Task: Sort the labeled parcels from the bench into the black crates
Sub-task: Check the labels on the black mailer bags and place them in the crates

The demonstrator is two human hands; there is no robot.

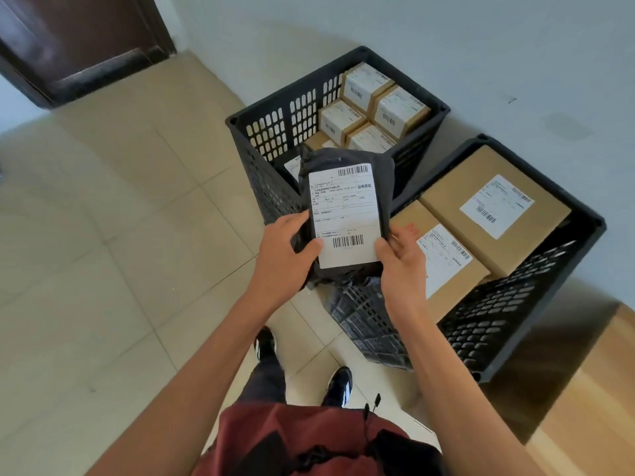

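Both hands gripping one black poly-bag parcel point(347, 214), label up. Left hand point(285, 255) clamped on lower left edge, thumb on white shipping label point(343, 214). Right hand point(403, 259) clamped on lower right edge, thumb at label corner. Parcel held in air, above the gap between two black crates, not inside either. Far crate point(275, 132) behind parcel, packed with small brown boxes point(364, 87), each labeled. Near crate point(508, 321) to the right, holding two larger brown boxes point(498, 204) side by side, labels up. Both crates on tiled floor point(120, 235), against grey wall point(481, 46). Dark door point(68, 42) at upper left. Wooden surface point(591, 407) at lower right edge. Dark shoes point(264, 345) visible below.
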